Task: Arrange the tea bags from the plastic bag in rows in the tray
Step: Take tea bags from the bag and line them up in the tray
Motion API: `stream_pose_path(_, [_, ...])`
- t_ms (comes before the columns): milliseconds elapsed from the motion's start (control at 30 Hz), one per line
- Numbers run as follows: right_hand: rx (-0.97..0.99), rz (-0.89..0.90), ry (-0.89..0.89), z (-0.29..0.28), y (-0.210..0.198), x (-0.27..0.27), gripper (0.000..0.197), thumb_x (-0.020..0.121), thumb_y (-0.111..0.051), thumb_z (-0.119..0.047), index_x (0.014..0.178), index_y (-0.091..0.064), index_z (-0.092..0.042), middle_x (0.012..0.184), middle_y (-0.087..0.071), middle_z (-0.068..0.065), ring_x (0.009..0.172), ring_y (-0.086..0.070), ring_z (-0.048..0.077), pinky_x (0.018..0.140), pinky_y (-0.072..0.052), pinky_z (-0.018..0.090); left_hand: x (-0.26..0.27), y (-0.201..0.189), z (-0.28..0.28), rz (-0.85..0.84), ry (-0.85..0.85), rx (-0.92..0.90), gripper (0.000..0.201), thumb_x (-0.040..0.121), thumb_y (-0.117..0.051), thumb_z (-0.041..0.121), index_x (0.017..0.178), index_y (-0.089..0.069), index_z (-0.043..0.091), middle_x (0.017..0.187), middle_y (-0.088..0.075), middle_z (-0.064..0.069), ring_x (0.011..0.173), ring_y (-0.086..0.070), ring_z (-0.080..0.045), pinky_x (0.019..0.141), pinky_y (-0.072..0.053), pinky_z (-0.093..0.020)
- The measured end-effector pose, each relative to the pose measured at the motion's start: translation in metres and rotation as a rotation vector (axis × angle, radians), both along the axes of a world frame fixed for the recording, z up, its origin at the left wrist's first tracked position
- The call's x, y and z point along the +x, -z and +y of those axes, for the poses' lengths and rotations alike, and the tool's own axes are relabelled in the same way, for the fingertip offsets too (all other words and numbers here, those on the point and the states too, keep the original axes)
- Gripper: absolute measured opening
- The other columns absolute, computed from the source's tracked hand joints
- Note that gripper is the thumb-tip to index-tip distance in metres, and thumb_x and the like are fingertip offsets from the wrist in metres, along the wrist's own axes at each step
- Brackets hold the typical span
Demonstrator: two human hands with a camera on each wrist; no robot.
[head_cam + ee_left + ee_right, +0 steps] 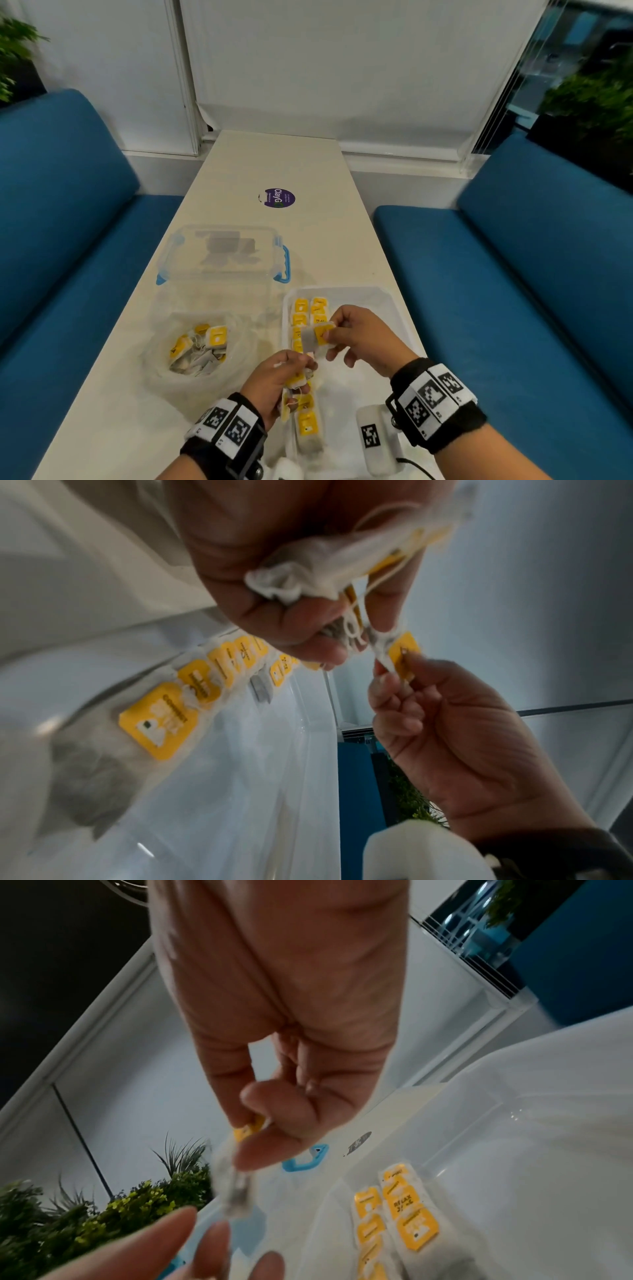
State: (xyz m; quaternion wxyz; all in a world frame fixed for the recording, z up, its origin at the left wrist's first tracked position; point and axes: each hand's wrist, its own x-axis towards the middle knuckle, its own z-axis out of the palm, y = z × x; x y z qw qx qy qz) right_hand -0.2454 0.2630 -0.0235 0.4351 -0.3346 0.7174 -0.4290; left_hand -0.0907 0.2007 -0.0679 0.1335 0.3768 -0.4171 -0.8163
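Both hands are up over the white tray [387, 301] on the desk [239, 164]. The right hand [363, 337] has a tight pinch grip on one tea bag [317, 337], thumb and forefinger clamped on its yellow tag, held just above the tray's far end. The left hand [274, 380] is curled around a little bunch of tea bags [296, 380], strings dangling, just in front of the other hand. From the left wrist view the bunch [329, 561] looks pretty scrunched in the palm.

In the tray, yellow-tagged bags in rows [310, 311] run down the left side in two columns; the near ones are partly hidden by the left hand. The plastic bag [191, 346] sits left of the tray, with more tea bags piled inside. Behind it is a clear container with blue clips [222, 253], and a purple sticker [279, 198] further up the desk.
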Motion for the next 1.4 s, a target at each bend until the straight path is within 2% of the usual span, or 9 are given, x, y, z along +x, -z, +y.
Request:
stream_pose_path(133, [0.065, 0.257, 0.016, 0.004, 0.002, -0.007, 0.013, 0.081, -0.062, 0.000, 0.076, -0.057, -0.011, 0.066, -0.061, 0.008, 0.050, -0.054, 0.009, 0.042, -0.041, 0.019, 0.005, 0.001, 0.000, 0.003, -0.005, 0.023, 0.015, 0.091, -0.052, 0.012, 0.081, -0.059, 0.003, 0.072, -0.054, -0.009, 0.042, -0.051, -0.010, 0.033, -0.031, -0.015])
stream_pose_path(300, [0.046, 0.115, 0.064, 0.007, -0.002, -0.017, 0.012, 0.083, -0.067, -0.007, 0.074, -0.061, -0.013, 0.065, -0.058, 0.002, 0.059, -0.049, 0.011, 0.045, -0.036, 0.019, 0.008, -0.001, 0.000, 0.015, -0.070, 0.099, 0.020, 0.092, -0.049, 0.015, 0.079, -0.061, 0.008, 0.080, -0.058, -0.008, 0.049, -0.052, -0.013, 0.033, -0.030, -0.013])
stream_pose_path(400, [0.107, 0.265, 0.072, 0.003, 0.000, -0.021, 0.014, 0.086, -0.064, -0.011, 0.075, -0.056, -0.014, 0.066, -0.056, 0.002, 0.059, -0.049, 0.012, 0.042, -0.035, 0.017, 0.009, -0.003, 0.000, 0.011, -0.101, 0.129, 0.017, 0.091, -0.051, 0.017, 0.081, -0.062, 0.009, 0.080, -0.061, -0.007, 0.052, -0.052, -0.014, 0.034, -0.031, -0.013])
stream_pose_path(500, [0.188, 0.396, 0.019, -0.005, 0.007, -0.025, 0.012, 0.089, -0.061, -0.014, 0.080, -0.053, -0.012, 0.065, -0.053, -0.002, 0.053, -0.045, 0.006, 0.038, -0.032, 0.010, 0.011, -0.003, -0.001, 0.004, -0.131, 0.145, 0.013, 0.090, -0.051, 0.017, 0.085, -0.061, 0.009, 0.081, -0.065, -0.006, 0.052, -0.052, -0.014, 0.033, -0.032, -0.014])
stream_pose_path(667, [0.446, 0.547, -0.217, -0.015, 0.019, -0.026, 0.002, 0.092, -0.054, -0.014, 0.091, -0.056, -0.013, 0.066, -0.048, -0.004, 0.054, -0.044, 0.006, 0.046, -0.034, 0.016, 0.015, -0.003, -0.003, 0.002, -0.155, 0.173, 0.012, 0.090, -0.052, 0.017, 0.086, -0.061, 0.009, 0.081, -0.067, -0.007, 0.049, -0.055, -0.014, 0.033, -0.033, -0.014])
stream_pose_path(767, [0.560, 0.499, -0.314, -0.023, 0.029, -0.024, 0.013, 0.092, -0.050, -0.010, 0.103, -0.058, -0.013, 0.070, -0.053, -0.002, 0.057, -0.050, 0.005, 0.049, -0.040, 0.018, 0.015, -0.003, -0.005, 0.009, -0.162, 0.186, 0.012, 0.090, -0.052, 0.017, 0.087, -0.061, 0.009, 0.082, -0.067, -0.007, 0.049, -0.055, -0.013, 0.032, -0.033, -0.015])
stream_pose_path(1000, [0.592, 0.369, -0.284, -0.039, 0.045, -0.024, 0.015, 0.093, -0.046, -0.006, 0.082, -0.048, -0.015, 0.072, -0.060, 0.006, 0.055, -0.056, 0.011, 0.042, -0.039, 0.018, 0.011, -0.002, -0.012, 0.022, -0.184, 0.186, 0.012, 0.091, -0.051, 0.016, 0.087, -0.060, 0.009, 0.084, -0.065, -0.007, 0.048, -0.055, -0.012, 0.033, -0.032, -0.013])
stream_pose_path(1233, [0.547, 0.380, -0.207, -0.051, 0.053, -0.030, 0.022, 0.090, -0.055, -0.006, 0.072, -0.048, -0.017, 0.057, -0.058, 0.000, 0.049, -0.055, 0.010, 0.041, -0.039, 0.017, 0.007, 0.003, -0.018, -0.002, -0.201, 0.184, 0.012, 0.091, -0.051, 0.016, 0.088, -0.061, 0.009, 0.083, -0.066, -0.006, 0.052, -0.053, -0.015, 0.034, -0.032, -0.014])
stream_pose_path(1400, [0.513, 0.388, -0.176, -0.055, 0.059, -0.032, 0.024, 0.088, -0.058, -0.005, 0.070, -0.047, -0.016, 0.033, -0.053, -0.007, 0.041, -0.053, 0.008, 0.038, -0.039, 0.018, 0.002, 0.005, -0.021, 0.010, -0.200, 0.198, 0.013, 0.091, -0.051, 0.015, 0.089, -0.061, 0.008, 0.081, -0.068, -0.006, 0.049, -0.054, -0.014, 0.034, -0.033, -0.014])
